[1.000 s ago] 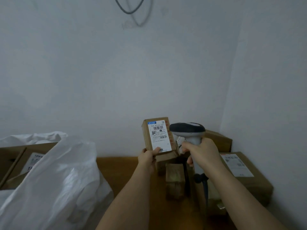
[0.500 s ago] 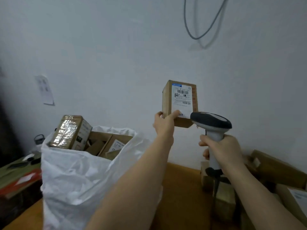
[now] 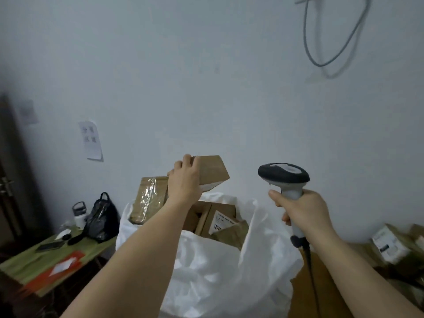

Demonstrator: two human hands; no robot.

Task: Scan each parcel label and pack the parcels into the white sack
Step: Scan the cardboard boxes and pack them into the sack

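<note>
Cardboard fills most of the white sack (image 3: 218,271) already: a tape-wrapped box (image 3: 149,198) leans against its rim just below and to the outer side of the left hand (image 3: 185,180), and a labelled carton (image 3: 220,220) and other brown boxes lie in the mouth directly beneath that hand. The left hand grips a small brown parcel (image 3: 212,171) from above, fingers curled over its top edge, with the label face turned downward toward the opening; the parcel hangs in the air over the sack, touching nothing else that can be seen. Beside it, well apart to the right, the right hand (image 3: 302,212) is wrapped round the handle of the barcode scanner (image 3: 283,174), whose head points away from the parcel, its cable trailing down past the wrist. Judging from that, this parcel looks ready to drop in, so the step in hand is packing, not scanning. More parcels (image 3: 390,246) wait beyond the right hand at the far right, so scanning and packing are not finished, though the sack looks close to full.
</note>
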